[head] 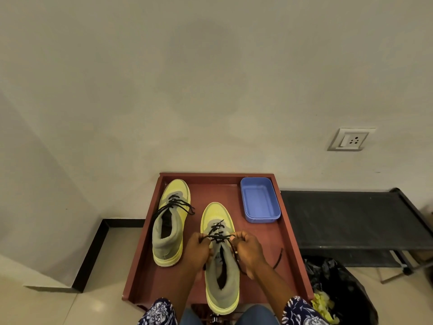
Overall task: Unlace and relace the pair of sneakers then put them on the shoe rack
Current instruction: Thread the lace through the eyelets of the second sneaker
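Near sneaker (221, 266): lower centre of frame, on the red-brown tray (290, 249), toe pointing up-frame.
Black lace (219, 238): thin, limp, probably slides freely through the eyelets; best pinched close to them.
Left hand (198, 250): fingers curled, pinching the lace at the sneaker's left side.
Right hand (247, 249): fingers curled round the lace at the right side; a loose end (278, 258) trails onto the tray.
Far sneaker (169, 221): left of centre, laced, ends untied.
Handling: both look light, soft at the collar, stiff at the sole; lift by heel or collar.
Edges: raised tray rim; blue tub (260, 200) upper right corner.
Open room: black rack (351, 219) right of the tray, top bare.
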Demonstrator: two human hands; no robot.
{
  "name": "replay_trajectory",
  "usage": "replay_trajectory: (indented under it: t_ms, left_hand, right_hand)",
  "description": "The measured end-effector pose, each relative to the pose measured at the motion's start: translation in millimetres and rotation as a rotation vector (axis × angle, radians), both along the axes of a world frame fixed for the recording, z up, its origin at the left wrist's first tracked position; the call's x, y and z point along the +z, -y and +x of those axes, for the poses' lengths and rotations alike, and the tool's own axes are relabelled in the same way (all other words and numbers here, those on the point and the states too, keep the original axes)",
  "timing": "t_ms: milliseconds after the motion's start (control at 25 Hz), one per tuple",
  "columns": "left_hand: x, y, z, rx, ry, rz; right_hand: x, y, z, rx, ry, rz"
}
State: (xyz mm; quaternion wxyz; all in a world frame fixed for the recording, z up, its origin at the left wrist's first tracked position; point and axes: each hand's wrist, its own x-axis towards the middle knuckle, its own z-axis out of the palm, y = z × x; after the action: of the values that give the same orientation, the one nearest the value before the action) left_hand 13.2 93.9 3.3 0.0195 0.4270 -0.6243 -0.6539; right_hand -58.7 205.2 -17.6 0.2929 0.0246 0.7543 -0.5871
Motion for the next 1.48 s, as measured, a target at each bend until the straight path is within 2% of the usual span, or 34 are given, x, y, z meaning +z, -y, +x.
replay_trajectory:
  t_ms: [200,520,680,880,1080,1200,1320,1400,1480]
  left_hand:
    - [8,-2,6,0.129,-0.019,0.189]
    - [17,-6,5,0.137,-0.171,0.217]
    - [23,-4,6,0.114,-0.206,0.253]
    - [17,10,12,0.069,-0.198,0.233]
    - [9,10,16,0.085,-0.202,0.197]
    - [8,7,15,0.057,-0.234,0.156]
    - [9,6,12,0.0,-0.194,0.026]
    - [9,7,11,-0.016,-0.162,-0.056]
    - [10,8,11,0.007,-0.168,-0.049]
  right_hand:
    - [1,-6,1,-0.031,-0.038,0.089]
    - [4,3,-3,0.103,-0.125,0.092]
    - [10,3,-7,0.171,-0.222,0.164]
    - [12,-6,-7,0.104,-0.211,0.117]
    - [14,-2,-1,0.017,-0.073,-0.077]
    - [15,3,-3,0.093,-0.181,-0.009]
    - [18,2,-5,0.227,-0.311,0.118]
    - [20,-1,-5,0.195,-0.277,0.025]
    - [26,-2,-5,0.102,-0.164,-0.136]
